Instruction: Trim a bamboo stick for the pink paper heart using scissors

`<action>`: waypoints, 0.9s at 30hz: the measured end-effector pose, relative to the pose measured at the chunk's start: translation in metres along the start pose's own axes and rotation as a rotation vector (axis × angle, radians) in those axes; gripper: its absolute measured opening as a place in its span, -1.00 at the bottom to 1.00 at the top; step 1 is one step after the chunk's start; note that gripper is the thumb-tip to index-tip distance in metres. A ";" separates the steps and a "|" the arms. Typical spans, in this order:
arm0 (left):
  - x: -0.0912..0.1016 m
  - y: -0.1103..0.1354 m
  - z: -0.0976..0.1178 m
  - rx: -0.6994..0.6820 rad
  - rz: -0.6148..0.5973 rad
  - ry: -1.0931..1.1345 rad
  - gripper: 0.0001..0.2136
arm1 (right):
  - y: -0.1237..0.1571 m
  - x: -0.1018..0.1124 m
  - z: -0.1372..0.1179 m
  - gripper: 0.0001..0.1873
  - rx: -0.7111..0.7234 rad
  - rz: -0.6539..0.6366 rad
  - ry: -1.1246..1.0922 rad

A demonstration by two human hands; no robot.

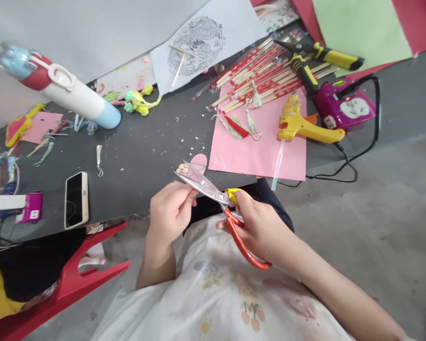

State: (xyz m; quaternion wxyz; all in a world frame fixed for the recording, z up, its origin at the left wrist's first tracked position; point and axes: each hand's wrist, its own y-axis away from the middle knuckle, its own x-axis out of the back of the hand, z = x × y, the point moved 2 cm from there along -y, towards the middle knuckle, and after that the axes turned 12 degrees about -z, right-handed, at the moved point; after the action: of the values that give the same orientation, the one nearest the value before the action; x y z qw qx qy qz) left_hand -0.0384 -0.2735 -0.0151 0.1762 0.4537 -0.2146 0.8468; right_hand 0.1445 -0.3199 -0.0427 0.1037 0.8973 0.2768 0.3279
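My right hand (259, 225) grips a pair of scissors (213, 190) with one red and one yellow handle, and the blades are parted, pointing left. My left hand (172, 206) is closed in a pinch just below the blades. Right behind the blades is a small pink paper piece (199, 162) with a rounded end, dark drawn lines and a cluster of small pale bits on its left. It appears to be held in my left fingertips, though the blades partly cover the spot. Pale crumbs lie on the dark grey table (152, 156) beyond.
On the right, a yellow glue gun (298, 123) rests on a pink sheet (230, 154) near tassels, red-wrapped sticks, pliers (307, 76) and a purple power box (348, 106). Leftward are a bottle (81, 102), a phone (75, 200) and a red chair (71, 284) with a person.
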 end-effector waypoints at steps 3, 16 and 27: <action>-0.001 -0.001 -0.001 0.024 -0.031 0.035 -0.74 | -0.001 0.000 0.000 -0.63 -0.024 -0.026 0.006; -0.002 -0.003 -0.015 0.146 -0.209 0.297 -0.63 | 0.000 -0.003 0.005 -0.50 0.054 0.011 0.086; 0.000 -0.006 -0.018 0.170 -0.305 0.481 -0.57 | 0.000 -0.001 0.003 -0.42 0.027 -0.026 0.096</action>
State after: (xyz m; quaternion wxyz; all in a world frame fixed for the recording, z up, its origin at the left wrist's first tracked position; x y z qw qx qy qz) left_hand -0.0481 -0.2589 -0.0232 0.3085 0.2801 -0.0246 0.9087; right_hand 0.1463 -0.3207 -0.0455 0.0825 0.8781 0.2976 0.3654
